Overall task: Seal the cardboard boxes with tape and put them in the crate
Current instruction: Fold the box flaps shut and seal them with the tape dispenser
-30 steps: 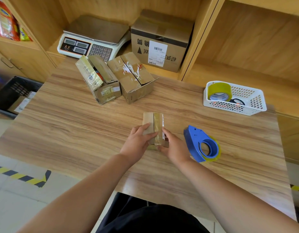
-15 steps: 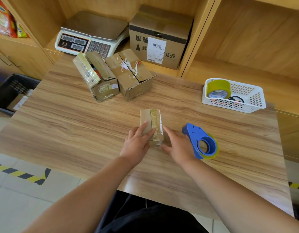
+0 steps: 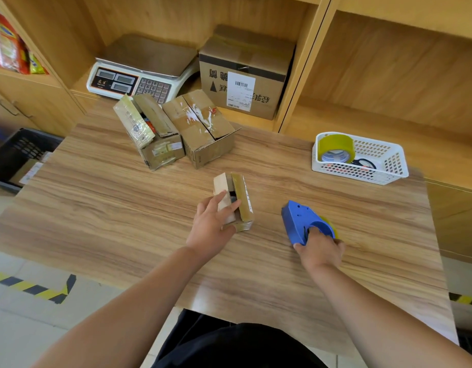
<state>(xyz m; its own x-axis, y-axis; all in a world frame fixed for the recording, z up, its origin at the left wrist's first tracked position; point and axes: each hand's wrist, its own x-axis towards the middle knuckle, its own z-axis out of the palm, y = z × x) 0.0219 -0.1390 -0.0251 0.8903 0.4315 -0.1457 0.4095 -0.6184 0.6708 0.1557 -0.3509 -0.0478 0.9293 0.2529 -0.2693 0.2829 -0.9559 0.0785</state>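
Since half a second ago, the right grip [image 3: 318, 251] has been taken off the small cardboard box [image 3: 245, 197] and clenched round the blue tape dispenser [image 3: 298, 219]. Its fingers are hooked through the ring, and the dispenser appears to be lying on the tabletop [image 3: 110, 208], apart from the box on its right. With that hand gone, the two top flaps have sprung slightly apart, and a dark gap is seen between them.

The box is found near the middle of the tabletop, unsealed. It is judged to be light, of thin card that would dent if squeezed, with springy flaps. The right flap is covered in old glossy tape, which may be slippery. It would best be held by pressing the flaps flat from either side, with the seam left free for the tape.

The left grip [image 3: 211, 224] is released: straight fingers are laid across the left flap, and nothing is grasped. The black crate [image 3: 19, 152] is seen on the floor, left of the tabletop.
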